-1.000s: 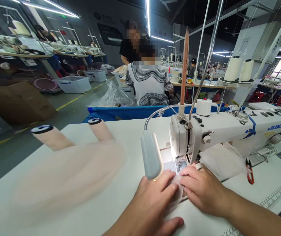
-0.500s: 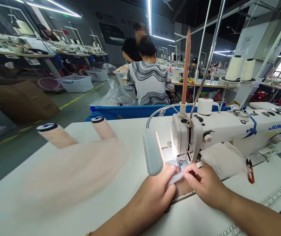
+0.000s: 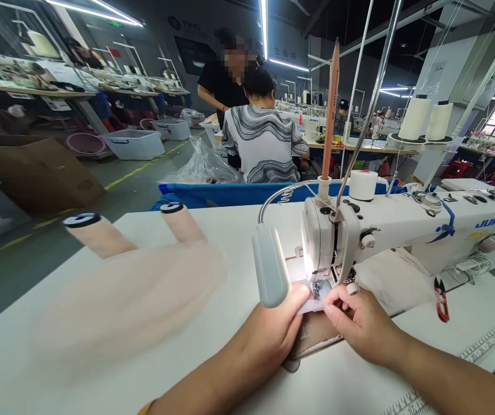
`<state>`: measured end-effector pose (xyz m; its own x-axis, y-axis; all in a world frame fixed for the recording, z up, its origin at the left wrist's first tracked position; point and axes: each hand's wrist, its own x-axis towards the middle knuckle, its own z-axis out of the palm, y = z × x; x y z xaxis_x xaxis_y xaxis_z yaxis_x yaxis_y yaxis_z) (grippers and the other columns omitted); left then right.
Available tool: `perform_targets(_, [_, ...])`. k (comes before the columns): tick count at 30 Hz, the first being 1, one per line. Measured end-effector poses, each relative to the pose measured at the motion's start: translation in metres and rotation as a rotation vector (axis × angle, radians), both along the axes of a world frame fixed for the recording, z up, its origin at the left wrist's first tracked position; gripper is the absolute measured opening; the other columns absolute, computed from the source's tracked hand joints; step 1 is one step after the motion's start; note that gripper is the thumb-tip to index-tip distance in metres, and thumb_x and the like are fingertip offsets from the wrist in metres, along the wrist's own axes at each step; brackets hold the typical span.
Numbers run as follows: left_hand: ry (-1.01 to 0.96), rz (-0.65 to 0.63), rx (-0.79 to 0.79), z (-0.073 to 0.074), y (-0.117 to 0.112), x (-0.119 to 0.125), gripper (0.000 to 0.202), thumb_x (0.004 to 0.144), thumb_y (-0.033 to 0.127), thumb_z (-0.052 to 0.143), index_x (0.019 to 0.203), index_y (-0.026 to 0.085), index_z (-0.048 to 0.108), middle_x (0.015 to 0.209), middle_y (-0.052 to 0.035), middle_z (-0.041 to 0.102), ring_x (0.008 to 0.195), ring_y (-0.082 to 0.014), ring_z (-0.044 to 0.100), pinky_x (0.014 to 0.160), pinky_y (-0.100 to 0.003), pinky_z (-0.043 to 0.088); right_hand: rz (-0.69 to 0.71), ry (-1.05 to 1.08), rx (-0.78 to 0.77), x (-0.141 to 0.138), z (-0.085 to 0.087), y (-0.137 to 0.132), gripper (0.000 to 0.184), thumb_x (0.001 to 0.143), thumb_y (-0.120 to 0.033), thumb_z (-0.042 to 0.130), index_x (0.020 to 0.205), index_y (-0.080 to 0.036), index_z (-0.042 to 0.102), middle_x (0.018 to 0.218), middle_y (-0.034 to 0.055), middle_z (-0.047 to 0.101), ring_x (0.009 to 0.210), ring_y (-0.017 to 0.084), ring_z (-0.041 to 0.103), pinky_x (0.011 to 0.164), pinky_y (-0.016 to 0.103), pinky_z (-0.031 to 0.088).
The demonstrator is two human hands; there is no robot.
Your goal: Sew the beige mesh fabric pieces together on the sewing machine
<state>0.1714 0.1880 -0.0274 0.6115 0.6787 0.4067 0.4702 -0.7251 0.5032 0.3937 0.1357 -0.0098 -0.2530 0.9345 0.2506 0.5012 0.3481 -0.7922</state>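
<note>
A small piece of thin white fabric point(image 3: 312, 306) lies under the needle and presser foot point(image 3: 315, 288) of a white JUKI sewing machine point(image 3: 323, 236). My left hand point(image 3: 280, 320) grips its left side, fingertips close to the foot and partly behind the lamp. On the right, my right hand point(image 3: 355, 320) pinches the fabric's other edge between thumb and forefinger, its remaining fingers curled. A grey lamp head point(image 3: 269, 268) on a bent metal arm lights the needle area. More sheer white fabric point(image 3: 390, 282) lies behind my right hand, under the machine arm.
Two peach thread cones point(image 3: 100, 233) and sheer pale fabric point(image 3: 135, 305) are on the table's left. Red-handled thread snips point(image 3: 441, 302) and a clear ruler point(image 3: 494, 334) lie right. A pencil point(image 3: 330, 115) stands on the machine head. Beyond a blue cloth point(image 3: 225, 195), a person in a patterned top point(image 3: 265, 141) sits.
My left hand has shifted slightly left and its thumb no longer shows below the fabric. My right hand stays nearly still. In the background, the standing person has leaned left.
</note>
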Motion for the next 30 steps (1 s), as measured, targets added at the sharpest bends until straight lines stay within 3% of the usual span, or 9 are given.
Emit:
perform_targets(7, [0.122,0.008,0.006,-0.004,0.0,-0.001,0.02,0.099,0.022,0.04,0.092,0.022,0.059,0.086,-0.0025,0.06,0.073,-0.02,0.057,0.066,-0.031,0.046,-0.034,-0.003,0.002,0.001,-0.002,0.001,0.016,0.101,-0.031,0.052,0.092,-0.023,0.064,0.081,-0.0002,0.062,0.077,0.02,0.058,0.075,0.033,0.045])
perform_targets(11, [0.059,0.022,0.037,-0.009,0.002,-0.001,0.028,0.097,0.018,0.04,0.087,0.023,0.065,0.084,-0.0024,0.058,0.071,-0.0191,0.056,0.062,-0.029,0.042,-0.054,0.0,-0.014,0.0,-0.003,0.002,0.017,0.101,-0.031,0.052,0.092,-0.023,0.065,0.081,0.0,0.063,0.077,0.019,0.058,0.072,0.032,0.044])
perform_targets(17, [0.061,-0.055,0.082,0.009,0.004,0.001,0.033,0.101,0.017,0.044,0.077,0.022,0.066,0.079,-0.0017,0.057,0.069,-0.0165,0.057,0.061,-0.026,0.042,-0.028,-0.018,0.028,0.0,-0.004,0.001,0.016,0.102,-0.026,0.053,0.091,-0.023,0.064,0.081,-0.0006,0.065,0.075,0.019,0.059,0.074,0.031,0.045])
perform_targets(20, [0.06,-0.099,0.171,0.015,-0.003,-0.001,0.033,0.097,0.011,0.046,0.071,0.02,0.062,0.081,-0.0029,0.06,0.07,-0.0165,0.058,0.061,-0.026,0.042,0.074,-0.127,0.169,0.005,-0.005,0.001,0.017,0.104,-0.021,0.05,0.089,-0.023,0.058,0.08,-0.0002,0.066,0.075,0.019,0.059,0.074,0.032,0.044])
perform_targets(24, [0.051,-0.176,0.289,0.009,-0.017,-0.005,0.034,0.095,0.001,0.044,0.081,0.021,0.068,0.092,-0.0041,0.071,0.076,-0.0175,0.064,0.067,-0.031,0.046,0.279,-0.428,0.323,0.014,-0.002,-0.001,0.017,0.102,-0.014,0.048,0.09,-0.022,0.058,0.09,0.0032,0.071,0.081,0.02,0.06,0.077,0.034,0.043])
perform_targets(30, [0.138,-0.202,0.404,0.006,-0.028,-0.005,0.029,0.094,0.002,0.048,0.084,0.021,0.066,0.081,-0.0011,0.072,0.066,-0.0193,0.061,0.064,-0.037,0.043,0.297,-0.595,0.344,0.018,0.008,-0.007,0.017,0.094,-0.007,0.054,0.094,-0.022,0.062,0.098,0.0027,0.073,0.089,0.022,0.062,0.08,0.036,0.041])
